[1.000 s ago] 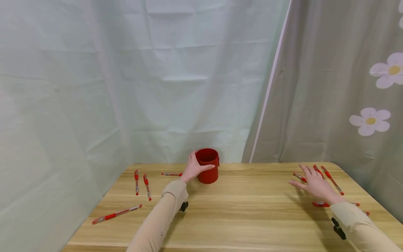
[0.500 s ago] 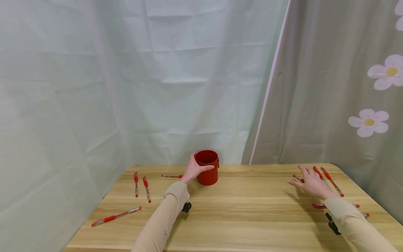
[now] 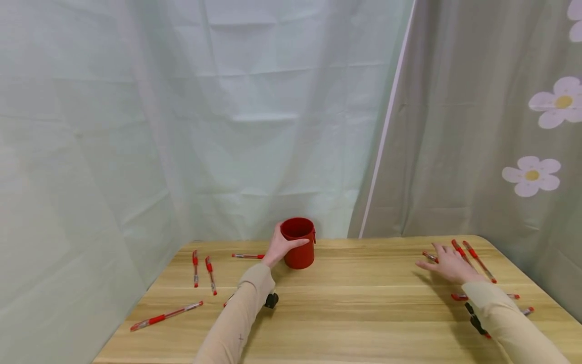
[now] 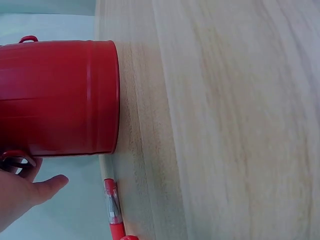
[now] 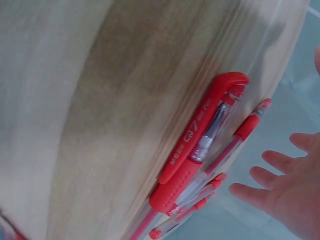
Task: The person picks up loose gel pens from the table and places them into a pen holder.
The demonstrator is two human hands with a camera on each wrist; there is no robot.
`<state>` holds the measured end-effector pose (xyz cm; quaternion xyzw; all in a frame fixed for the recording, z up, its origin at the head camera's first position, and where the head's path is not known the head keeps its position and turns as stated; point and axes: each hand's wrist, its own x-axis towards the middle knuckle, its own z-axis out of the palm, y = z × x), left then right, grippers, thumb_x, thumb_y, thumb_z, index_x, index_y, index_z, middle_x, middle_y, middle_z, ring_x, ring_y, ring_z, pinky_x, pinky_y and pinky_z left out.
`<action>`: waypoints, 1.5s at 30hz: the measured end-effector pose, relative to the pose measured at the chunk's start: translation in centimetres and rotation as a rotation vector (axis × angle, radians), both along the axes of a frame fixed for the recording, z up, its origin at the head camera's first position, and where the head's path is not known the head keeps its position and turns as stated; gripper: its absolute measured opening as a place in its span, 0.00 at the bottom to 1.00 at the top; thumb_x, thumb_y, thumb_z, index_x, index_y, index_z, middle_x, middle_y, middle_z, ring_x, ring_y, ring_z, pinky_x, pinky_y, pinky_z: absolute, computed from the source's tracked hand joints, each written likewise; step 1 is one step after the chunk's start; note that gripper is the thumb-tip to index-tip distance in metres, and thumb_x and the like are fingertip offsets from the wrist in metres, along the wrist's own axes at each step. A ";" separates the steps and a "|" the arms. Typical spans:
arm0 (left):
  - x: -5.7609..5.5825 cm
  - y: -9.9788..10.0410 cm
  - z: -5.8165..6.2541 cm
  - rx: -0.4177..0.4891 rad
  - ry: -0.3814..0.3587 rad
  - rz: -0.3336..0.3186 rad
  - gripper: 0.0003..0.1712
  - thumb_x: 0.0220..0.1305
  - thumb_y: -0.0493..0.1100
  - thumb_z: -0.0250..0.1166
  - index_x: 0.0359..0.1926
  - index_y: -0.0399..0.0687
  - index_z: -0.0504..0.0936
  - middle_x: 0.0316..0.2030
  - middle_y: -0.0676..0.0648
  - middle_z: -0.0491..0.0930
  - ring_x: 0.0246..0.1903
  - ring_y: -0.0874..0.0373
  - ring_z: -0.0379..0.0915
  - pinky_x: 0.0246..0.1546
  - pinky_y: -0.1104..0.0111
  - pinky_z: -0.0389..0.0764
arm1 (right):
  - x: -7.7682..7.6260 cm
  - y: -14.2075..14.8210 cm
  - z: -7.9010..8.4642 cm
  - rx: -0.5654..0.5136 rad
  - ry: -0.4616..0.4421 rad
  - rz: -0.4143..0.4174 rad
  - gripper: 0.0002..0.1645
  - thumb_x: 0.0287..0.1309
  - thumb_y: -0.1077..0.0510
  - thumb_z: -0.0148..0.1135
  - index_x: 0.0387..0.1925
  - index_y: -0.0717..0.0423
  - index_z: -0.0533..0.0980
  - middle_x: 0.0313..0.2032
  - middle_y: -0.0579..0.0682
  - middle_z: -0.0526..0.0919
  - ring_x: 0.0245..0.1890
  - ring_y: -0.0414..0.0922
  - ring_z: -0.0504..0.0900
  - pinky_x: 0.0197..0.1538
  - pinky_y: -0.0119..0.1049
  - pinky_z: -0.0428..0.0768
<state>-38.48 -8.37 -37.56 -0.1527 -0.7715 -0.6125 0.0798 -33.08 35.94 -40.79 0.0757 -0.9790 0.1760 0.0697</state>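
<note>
A red metal bucket point(image 3: 298, 253) stands upright near the table's back edge. My left hand point(image 3: 278, 246) grips it at its left side, thumb across the front near the rim and fingers behind. In the left wrist view, part of the left hand point(image 4: 17, 197) shows beside the bucket's small ear. My right hand point(image 3: 447, 264) hovers over the right side of the table, fingers spread and holding nothing. Several red gel pens lie beneath and around it, one capped gel pen point(image 5: 182, 185) large in the right wrist view. Another pen point(image 3: 430, 257) lies by its fingertips.
More red gel pens lie at the left: two short-looking ones point(image 3: 195, 269) toward the back, a long one point(image 3: 166, 316) nearer. A pen point(image 3: 247, 256) lies left of the bucket. Curtains point(image 3: 273, 126) hang behind the wooden table point(image 3: 364, 313).
My right forearm has shifted slightly left and the right hand has lowered a little toward the pens. The left hand stays at the bucket. The head view has moved slightly.
</note>
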 end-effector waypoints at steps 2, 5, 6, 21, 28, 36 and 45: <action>-0.6 -0.1 -0.5 -0.003 0.007 0.006 0.45 0.46 0.41 0.72 0.60 0.31 0.55 0.54 0.36 0.64 0.51 0.43 0.62 0.48 0.54 0.67 | 0.0 0.1 0.0 -0.001 -0.013 -0.006 0.57 0.52 0.34 0.55 0.59 0.79 0.50 0.50 0.84 0.53 0.49 0.79 0.53 0.46 0.68 0.58; -2.0 -0.3 -1.5 -0.016 0.006 0.019 0.46 0.44 0.45 0.74 0.59 0.35 0.57 0.53 0.39 0.65 0.50 0.45 0.63 0.47 0.55 0.68 | 0.0 0.2 0.1 0.008 -0.021 -0.018 0.57 0.52 0.34 0.55 0.59 0.80 0.51 0.50 0.85 0.54 0.48 0.79 0.54 0.45 0.67 0.59; -2.3 -0.3 -1.8 -0.022 0.007 0.024 0.47 0.43 0.46 0.74 0.59 0.37 0.57 0.53 0.41 0.65 0.50 0.47 0.64 0.47 0.55 0.68 | -0.1 0.3 0.1 0.011 -0.024 -0.020 0.56 0.52 0.34 0.55 0.59 0.80 0.51 0.50 0.85 0.54 0.48 0.79 0.54 0.45 0.67 0.59; -0.4 0.7 -0.9 -0.063 0.031 -0.065 0.44 0.45 0.45 0.73 0.57 0.32 0.58 0.51 0.39 0.68 0.49 0.46 0.65 0.45 0.56 0.70 | -0.9 1.5 -0.6 0.089 -0.014 0.008 0.46 0.56 0.41 0.56 0.53 0.82 0.58 0.45 0.84 0.61 0.43 0.75 0.65 0.41 0.61 0.67; 1.0 1.5 -0.1 -0.058 -0.005 -0.118 0.44 0.44 0.43 0.74 0.57 0.34 0.58 0.51 0.41 0.68 0.50 0.47 0.64 0.46 0.56 0.69 | -1.1 1.5 -0.6 0.143 0.012 0.011 0.39 0.57 0.46 0.57 0.50 0.81 0.63 0.42 0.82 0.64 0.40 0.73 0.68 0.39 0.60 0.69; -0.6 1.8 -2.6 -0.089 -0.003 -0.096 0.46 0.40 0.50 0.75 0.56 0.42 0.60 0.50 0.49 0.69 0.49 0.53 0.65 0.44 0.60 0.71 | -1.2 1.3 -0.8 0.177 0.066 0.051 0.16 0.54 0.58 0.59 0.32 0.72 0.71 0.27 0.65 0.72 0.30 0.62 0.74 0.33 0.53 0.72; 0.5 2.5 -2.3 -0.114 -0.004 -0.057 0.45 0.39 0.51 0.76 0.55 0.42 0.61 0.50 0.48 0.70 0.48 0.53 0.66 0.44 0.61 0.71 | -1.0 1.0 -1.1 0.213 0.140 0.057 0.05 0.52 0.66 0.57 0.28 0.69 0.74 0.24 0.61 0.73 0.27 0.60 0.75 0.28 0.53 0.73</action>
